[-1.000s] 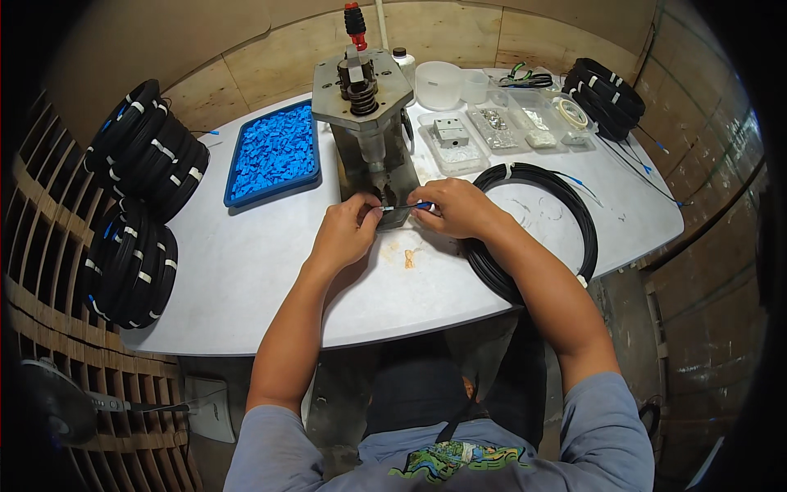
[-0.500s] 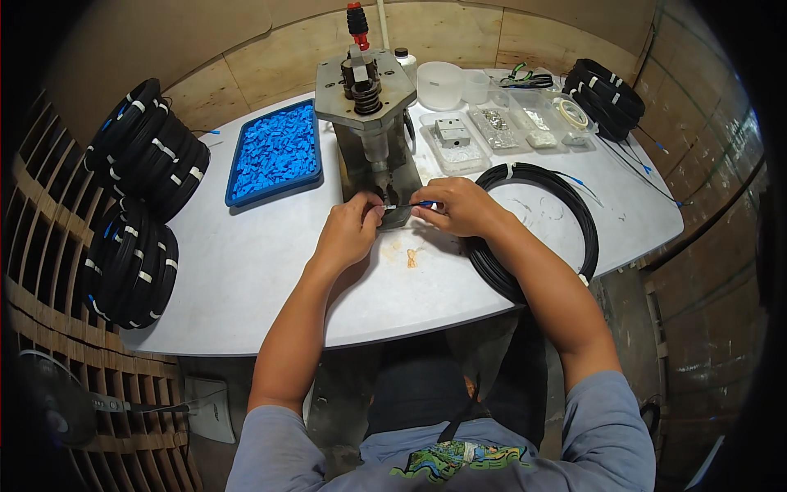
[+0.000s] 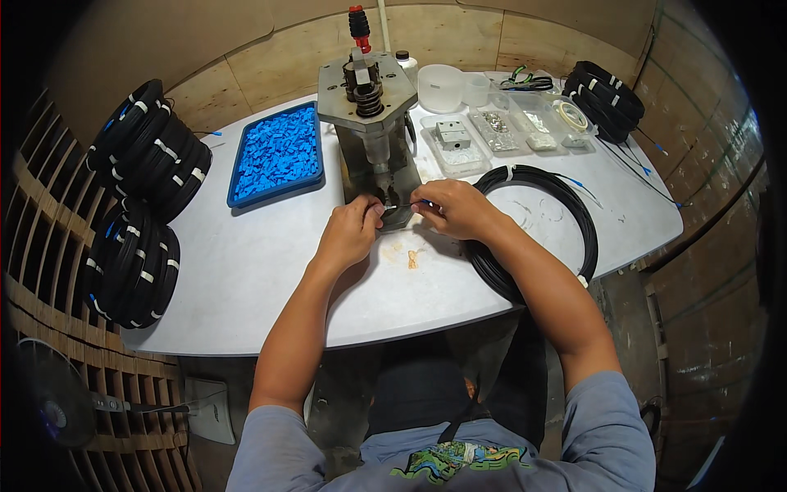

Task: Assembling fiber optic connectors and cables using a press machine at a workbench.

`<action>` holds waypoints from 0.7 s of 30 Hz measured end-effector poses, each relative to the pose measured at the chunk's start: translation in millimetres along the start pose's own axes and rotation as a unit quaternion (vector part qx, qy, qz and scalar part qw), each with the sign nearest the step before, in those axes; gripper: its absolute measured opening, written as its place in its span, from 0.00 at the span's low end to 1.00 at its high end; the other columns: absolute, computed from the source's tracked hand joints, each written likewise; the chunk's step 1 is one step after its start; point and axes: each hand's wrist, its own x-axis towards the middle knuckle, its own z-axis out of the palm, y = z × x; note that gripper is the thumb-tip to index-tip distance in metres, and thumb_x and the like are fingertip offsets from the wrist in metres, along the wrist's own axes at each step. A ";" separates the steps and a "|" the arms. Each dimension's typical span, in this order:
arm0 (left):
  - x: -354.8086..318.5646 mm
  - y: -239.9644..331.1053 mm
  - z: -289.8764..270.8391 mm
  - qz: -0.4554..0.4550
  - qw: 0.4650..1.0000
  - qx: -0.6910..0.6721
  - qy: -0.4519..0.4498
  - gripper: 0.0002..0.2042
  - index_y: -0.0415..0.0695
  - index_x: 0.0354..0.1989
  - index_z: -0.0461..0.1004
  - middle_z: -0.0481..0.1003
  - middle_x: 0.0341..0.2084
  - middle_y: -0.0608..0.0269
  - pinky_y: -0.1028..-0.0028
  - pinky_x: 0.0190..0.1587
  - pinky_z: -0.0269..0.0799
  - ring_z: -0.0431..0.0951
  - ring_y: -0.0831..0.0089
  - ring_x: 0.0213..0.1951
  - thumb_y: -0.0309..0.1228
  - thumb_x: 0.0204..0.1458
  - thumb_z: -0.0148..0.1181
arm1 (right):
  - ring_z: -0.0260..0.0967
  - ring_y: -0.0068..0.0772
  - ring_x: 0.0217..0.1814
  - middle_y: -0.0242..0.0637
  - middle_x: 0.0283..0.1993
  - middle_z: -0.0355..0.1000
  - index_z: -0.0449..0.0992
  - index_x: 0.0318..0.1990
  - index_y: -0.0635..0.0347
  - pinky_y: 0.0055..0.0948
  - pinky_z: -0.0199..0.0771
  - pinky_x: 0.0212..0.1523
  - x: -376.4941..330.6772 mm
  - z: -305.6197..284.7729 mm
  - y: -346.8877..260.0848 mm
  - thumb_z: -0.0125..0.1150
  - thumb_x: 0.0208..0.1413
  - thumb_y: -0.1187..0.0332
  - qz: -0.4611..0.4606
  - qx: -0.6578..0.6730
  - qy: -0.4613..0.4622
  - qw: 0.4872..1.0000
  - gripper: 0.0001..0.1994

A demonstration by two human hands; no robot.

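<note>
A hand press [image 3: 373, 123] of grey metal with a red and black handle stands at the middle of the table. At the front of its base, my left hand [image 3: 351, 230] pinches the thin, pale end of a cable [image 3: 397, 206]. From the other side my right hand [image 3: 457, 209] grips the same cable, its fingers closed, with a bit of blue showing at the fingertips. The short span between my hands lies just under the press's ram [image 3: 379, 156]. My fingers partly hide the cable, and its exact seating in the press cannot be made out.
A blue tray [image 3: 233, 190] of small blue parts stands left of the press. One black cable coil [image 3: 586, 238] lies by my right forearm. Stacked coils [image 3: 156, 156] fill the left edge; another stack [image 3: 605, 98] stands far right. Clear boxes [image 3: 459, 168] hold small parts behind.
My right hand has turned slightly, and less of the blue piece at its fingertips shows now. My left hand stays nearly in place, still pinching.
</note>
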 end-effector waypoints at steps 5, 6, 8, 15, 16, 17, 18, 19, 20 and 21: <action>0.5 -1.5 0.1 0.017 1.000 0.009 0.004 0.13 0.35 0.42 0.78 0.82 0.28 0.49 0.66 0.39 0.77 0.84 0.58 0.33 0.32 0.65 0.51 | 0.75 0.46 0.32 0.41 0.31 0.76 0.78 0.38 0.58 0.40 0.75 0.34 1.0 0.6 -0.8 0.66 0.56 0.68 -0.013 0.000 0.008 1.000 0.06; 0.7 -1.5 0.5 0.016 1.000 0.008 0.004 0.13 0.35 0.42 0.78 0.82 0.28 0.49 0.66 0.39 0.77 0.84 0.58 0.32 0.32 0.65 0.51 | 0.75 0.47 0.33 0.42 0.31 0.76 0.78 0.39 0.58 0.40 0.75 0.34 0.9 0.4 -0.8 0.66 0.56 0.69 -0.013 0.000 0.006 1.000 0.06; 0.8 -1.3 0.9 0.015 1.000 0.007 0.004 0.13 0.35 0.42 0.78 0.82 0.28 0.49 0.66 0.39 0.77 0.84 0.58 0.32 0.32 0.65 0.51 | 0.75 0.48 0.35 0.42 0.31 0.76 0.78 0.39 0.59 0.41 0.75 0.35 0.7 0.0 -0.5 0.65 0.56 0.69 -0.012 -0.001 0.005 1.000 0.06; 0.2 -1.6 0.1 0.012 1.000 0.001 0.005 0.13 0.35 0.42 0.79 0.82 0.27 0.49 0.67 0.38 0.76 0.84 0.60 0.32 0.33 0.65 0.52 | 0.75 0.49 0.35 0.43 0.32 0.76 0.77 0.39 0.59 0.42 0.75 0.37 1.3 -0.8 -2.5 0.64 0.56 0.69 -0.013 0.007 0.001 1.000 0.06; 0.0 -2.9 0.3 0.013 1.000 0.000 0.006 0.14 0.35 0.43 0.79 0.82 0.27 0.49 0.67 0.38 0.76 0.84 0.60 0.32 0.33 0.64 0.52 | 0.75 0.49 0.36 0.43 0.33 0.76 0.77 0.39 0.59 0.42 0.75 0.37 1.6 -0.4 -2.8 0.64 0.56 0.69 -0.012 0.008 0.000 1.000 0.06; -0.1 -1.5 0.0 0.013 1.000 0.000 0.005 0.14 0.35 0.43 0.79 0.82 0.27 0.49 0.67 0.38 0.76 0.84 0.60 0.32 0.33 0.64 0.52 | 0.75 0.49 0.36 0.43 0.33 0.76 0.77 0.39 0.59 0.42 0.75 0.37 1.3 -0.6 -2.7 0.64 0.56 0.69 -0.011 0.008 0.000 1.000 0.06; -0.3 0.9 -0.7 0.010 1.000 0.001 0.004 0.13 0.35 0.43 0.79 0.82 0.27 0.50 0.67 0.38 0.76 0.84 0.61 0.31 0.33 0.64 0.52 | 0.75 0.49 0.36 0.43 0.33 0.76 0.77 0.39 0.59 0.42 0.75 0.37 1.1 -0.6 -2.5 0.64 0.56 0.69 -0.008 0.003 -0.002 1.000 0.06; -0.4 2.3 -0.9 0.007 1.000 0.003 0.003 0.13 0.35 0.43 0.79 0.82 0.27 0.50 0.67 0.38 0.76 0.84 0.61 0.31 0.33 0.64 0.52 | 0.75 0.49 0.36 0.43 0.33 0.76 0.77 0.39 0.59 0.42 0.75 0.37 0.9 -0.7 -2.2 0.64 0.56 0.69 -0.005 -0.001 -0.005 1.000 0.06; -0.3 2.5 -0.7 0.008 1.000 0.003 0.003 0.13 0.35 0.43 0.79 0.82 0.27 0.50 0.67 0.38 0.76 0.84 0.61 0.31 0.33 0.64 0.52 | 0.75 0.49 0.36 0.43 0.33 0.76 0.77 0.39 0.59 0.42 0.75 0.37 0.9 -1.0 -2.3 0.64 0.56 0.69 -0.005 -0.001 -0.005 1.000 0.06; -0.3 2.7 -0.4 0.007 1.000 0.002 0.005 0.13 0.35 0.43 0.79 0.82 0.27 0.49 0.67 0.37 0.76 0.84 0.61 0.31 0.33 0.64 0.52 | 0.75 0.49 0.37 0.43 0.33 0.76 0.77 0.40 0.59 0.42 0.75 0.38 0.7 -1.3 -2.3 0.64 0.56 0.68 -0.002 0.001 -0.007 1.000 0.07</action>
